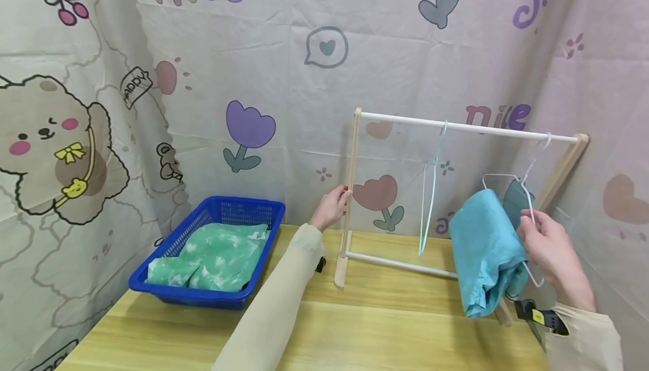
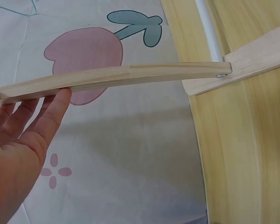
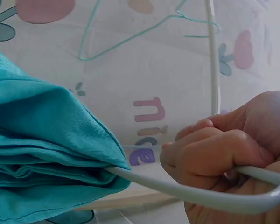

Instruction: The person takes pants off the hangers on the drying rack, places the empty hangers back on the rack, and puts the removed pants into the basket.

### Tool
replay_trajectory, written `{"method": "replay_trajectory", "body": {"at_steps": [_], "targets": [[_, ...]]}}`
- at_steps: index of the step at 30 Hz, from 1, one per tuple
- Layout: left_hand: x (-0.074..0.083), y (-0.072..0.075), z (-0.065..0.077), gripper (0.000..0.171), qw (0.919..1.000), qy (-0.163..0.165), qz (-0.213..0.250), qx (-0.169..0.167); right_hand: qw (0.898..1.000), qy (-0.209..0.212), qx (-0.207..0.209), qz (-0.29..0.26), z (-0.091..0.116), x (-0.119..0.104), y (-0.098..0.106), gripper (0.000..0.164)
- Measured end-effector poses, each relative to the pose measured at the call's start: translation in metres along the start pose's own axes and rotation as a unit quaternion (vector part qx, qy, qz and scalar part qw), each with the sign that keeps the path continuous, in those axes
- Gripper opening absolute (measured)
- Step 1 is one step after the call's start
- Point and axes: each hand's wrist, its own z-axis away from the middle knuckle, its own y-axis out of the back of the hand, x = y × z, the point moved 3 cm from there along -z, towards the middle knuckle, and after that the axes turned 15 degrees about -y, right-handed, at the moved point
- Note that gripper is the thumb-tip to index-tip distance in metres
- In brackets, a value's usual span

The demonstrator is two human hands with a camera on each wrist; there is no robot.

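My left hand (image 1: 332, 206) grips the left wooden post (image 1: 352, 174) of a small clothes rack; in the left wrist view its fingers lie against the post's underside. My right hand (image 1: 555, 250) holds the side of a white wire hanger (image 1: 528, 193), fingers curled round the wire in the right wrist view. Folded teal cloth (image 1: 487, 247), perhaps trousers, drapes over that hanger's lower bar. At the right end of the white top rail (image 1: 471, 128), the hanger's hook meets the rail; whether it bears the weight, I cannot tell. A pale-green hanger (image 1: 429, 202) hangs bare mid-rail.
On the left of the wooden table (image 1: 324, 331) stands a blue plastic basket (image 1: 203, 298) with green-and-white patterned cloth (image 1: 223, 253) inside. A printed curtain (image 1: 284, 50) encloses the back and sides. The rack's lower white bar (image 1: 400, 264) runs just above the table.
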Motion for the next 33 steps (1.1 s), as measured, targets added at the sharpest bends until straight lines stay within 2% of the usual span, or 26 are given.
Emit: {"method": "replay_trajectory", "body": {"at_steps": [4,9,14,22,29,33], "targets": [[0.0,-0.001,0.0,0.041,1.0,-0.002,0.0,0.004,1.0,0.008,-0.009,-0.017,0.003,0.004,0.0,0.059],[0.001,-0.001,0.0,0.042,0.9999,-0.001,0.012,-0.001,0.999,-0.006,0.031,-0.014,0.005,0.006,-0.002,0.06],[0.001,0.002,0.001,0.037,0.9998,0.01,0.01,0.012,0.997,-0.015,0.064,-0.027,0.003,0.003,-0.007,0.062],[0.003,-0.003,0.0,0.041,0.9999,0.005,0.012,-0.002,0.99,-0.021,0.103,-0.094,0.007,-0.003,-0.008,0.054],[0.0,-0.004,0.0,0.037,0.9999,0.004,0.011,0.005,0.979,-0.022,0.07,-0.189,0.013,-0.014,-0.011,0.03],[0.002,-0.002,-0.002,0.039,1.0,0.003,0.002,0.003,0.982,-0.012,0.059,-0.181,0.019,-0.014,-0.015,0.037]]}}
